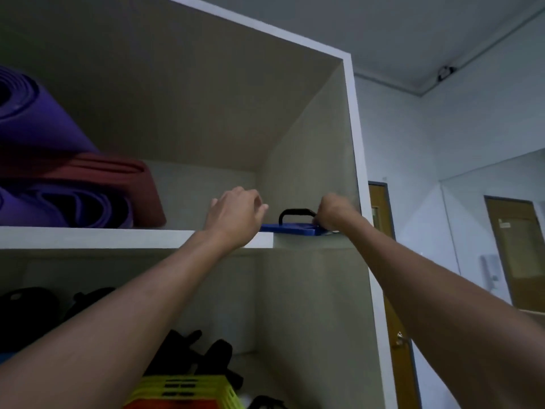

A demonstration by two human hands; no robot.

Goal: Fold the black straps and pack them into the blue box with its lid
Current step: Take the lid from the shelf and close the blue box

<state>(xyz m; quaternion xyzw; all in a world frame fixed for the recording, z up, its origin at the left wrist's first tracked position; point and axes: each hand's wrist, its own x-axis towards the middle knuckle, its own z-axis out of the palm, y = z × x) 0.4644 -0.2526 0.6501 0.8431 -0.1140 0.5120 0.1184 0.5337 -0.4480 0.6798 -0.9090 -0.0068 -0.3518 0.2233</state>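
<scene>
While both arms reach up: the person works at the top shelf (135,238) of a cupboard, seen from below.
Blue box: only its lid (290,228) and black handle (296,214) show, at the right end of the shelf against the side wall; the body is hidden behind the shelf's front edge.
Right hand (333,212): clenched at the right corner of the lid beside the handle, probably to steady or shift the box; whether it truly pinches the lid I cannot tell.
Left hand (236,212): fingers curled and loose, just left of the box, grasping nothing I can see; likely set there to guide the other side.
Black straps: not clearly in view; dark things lie on the lower shelf above a yellow crate (182,391), too dim to name.
Other shelf goods: rolled purple mats (38,125) and a red mat (118,172) fill the left end, which may be why the box sits at the right.
Stage, as a guess: the box is closed and on the shelf.
</scene>
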